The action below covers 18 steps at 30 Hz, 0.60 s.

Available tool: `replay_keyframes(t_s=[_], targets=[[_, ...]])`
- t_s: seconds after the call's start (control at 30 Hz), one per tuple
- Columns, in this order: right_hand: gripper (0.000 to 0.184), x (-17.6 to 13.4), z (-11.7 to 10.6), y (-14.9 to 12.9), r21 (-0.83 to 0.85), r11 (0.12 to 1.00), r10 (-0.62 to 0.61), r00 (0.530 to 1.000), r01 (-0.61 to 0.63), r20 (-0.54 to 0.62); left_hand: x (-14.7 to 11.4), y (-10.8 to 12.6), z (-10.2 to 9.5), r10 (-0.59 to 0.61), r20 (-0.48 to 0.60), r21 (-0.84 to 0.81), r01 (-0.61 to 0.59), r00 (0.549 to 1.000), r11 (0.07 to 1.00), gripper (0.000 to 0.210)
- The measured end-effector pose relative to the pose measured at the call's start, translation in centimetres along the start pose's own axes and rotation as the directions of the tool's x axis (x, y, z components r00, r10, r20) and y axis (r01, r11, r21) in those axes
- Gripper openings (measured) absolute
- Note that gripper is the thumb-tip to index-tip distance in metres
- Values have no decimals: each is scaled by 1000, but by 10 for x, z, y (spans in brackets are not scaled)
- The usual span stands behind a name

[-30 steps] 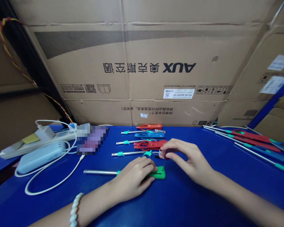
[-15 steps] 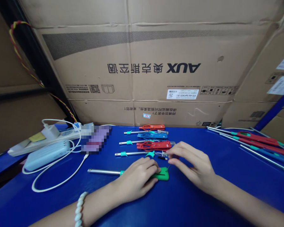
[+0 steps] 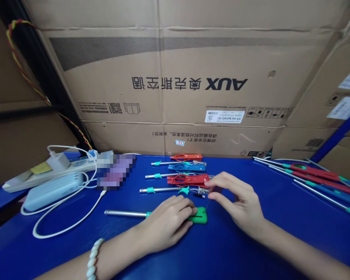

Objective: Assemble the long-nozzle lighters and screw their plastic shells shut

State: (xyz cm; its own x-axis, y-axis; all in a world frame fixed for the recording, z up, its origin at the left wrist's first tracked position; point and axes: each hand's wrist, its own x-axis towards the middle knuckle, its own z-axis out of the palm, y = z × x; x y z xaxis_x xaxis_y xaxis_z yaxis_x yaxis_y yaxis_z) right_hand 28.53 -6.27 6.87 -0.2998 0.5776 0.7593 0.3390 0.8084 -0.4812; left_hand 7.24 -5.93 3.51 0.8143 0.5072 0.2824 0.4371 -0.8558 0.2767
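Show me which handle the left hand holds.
The green handle, partly under the left hand. It's the only green one; beyond lie an orange handle, a blue handle and a red handle.

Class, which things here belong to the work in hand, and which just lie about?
In the work:
green handle, under the left hand
thin shaft, pinched by the right hand
probably red casing, blue casing, orange casing

Lying about, apparently:
pale blue power bank
power strip
white adapter

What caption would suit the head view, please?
Left hand on a green handle; right hand pinching a thin rod.
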Motion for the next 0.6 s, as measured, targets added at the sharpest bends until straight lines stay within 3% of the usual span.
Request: replay_keyframes(t_s=[0.17,0.33,0.43,0.6], targets=[[34,-1,-6,-1,-161,979,-98,984,122,145,0,-1,1,14,-14,-17,-14,1000,1000,20],[47,5,-12,-5,-32,994,-85,941,101,329,0,-1,1,24,-28,-21,-25,999,999,20],[39,3,-8,-1,-33,995,-87,964,98,252,0,-1,0,23,-20,-22,-23,1000,999,21],[21,-2,-5,3,-193,964,-161,979,183,124,0,-1,0,18,-13,-13,-18,1000,1000,22]])
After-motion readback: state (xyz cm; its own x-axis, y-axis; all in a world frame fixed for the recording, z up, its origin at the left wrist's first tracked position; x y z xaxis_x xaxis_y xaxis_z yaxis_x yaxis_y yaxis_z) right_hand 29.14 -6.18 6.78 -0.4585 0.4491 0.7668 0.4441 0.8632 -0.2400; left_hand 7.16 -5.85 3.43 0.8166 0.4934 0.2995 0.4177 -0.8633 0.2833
